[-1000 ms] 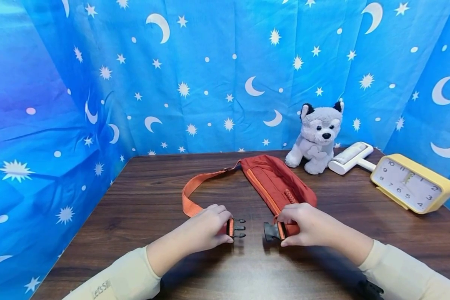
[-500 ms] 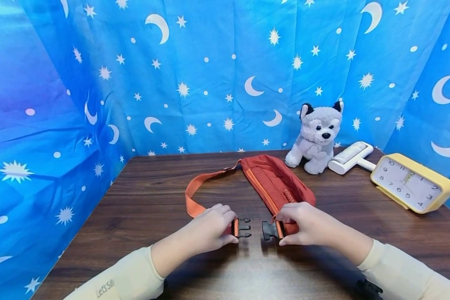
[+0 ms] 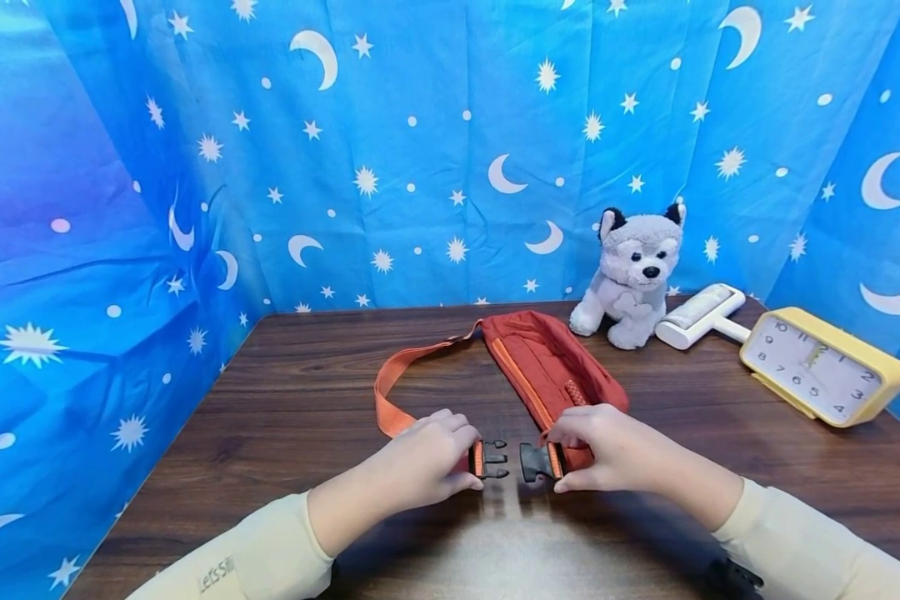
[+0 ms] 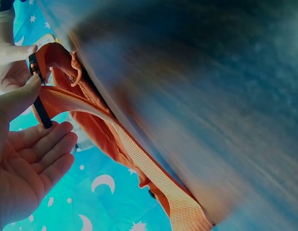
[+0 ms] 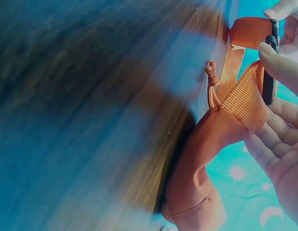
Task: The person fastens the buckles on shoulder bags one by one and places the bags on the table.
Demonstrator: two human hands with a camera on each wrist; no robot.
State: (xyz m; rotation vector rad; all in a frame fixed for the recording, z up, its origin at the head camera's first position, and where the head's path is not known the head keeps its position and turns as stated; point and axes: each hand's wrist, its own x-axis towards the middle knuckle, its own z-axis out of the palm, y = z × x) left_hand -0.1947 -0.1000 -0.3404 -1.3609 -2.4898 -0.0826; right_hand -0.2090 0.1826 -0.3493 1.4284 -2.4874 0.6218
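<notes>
A rust-red waist bag [image 3: 551,358] lies on the table, its orange strap [image 3: 393,379] looping out to the left. My left hand [image 3: 431,458] pinches the pronged half of the black buckle [image 3: 497,458] between thumb and fingers. Opposite it, my right hand [image 3: 607,450] pinches the socket half of the buckle [image 3: 534,462] at the bag's near end. The two halves face each other with a small gap between them. In the left wrist view the strap [image 4: 134,144] runs from the buckle down toward the table. An orange zipper pull [image 5: 213,82] hangs by the bag in the right wrist view.
A grey plush husky [image 3: 637,275] sits behind the bag to the right. Beside it lie a white lint roller [image 3: 701,315] and a yellow alarm clock [image 3: 825,367]. A blue curtain [image 3: 420,167] with moons and stars closes off the back of the wooden table [image 3: 285,400].
My left hand has moved right with the pronged half, and my right hand slightly left with the socket half. The gap between the halves has narrowed, and the strap loop has shifted right.
</notes>
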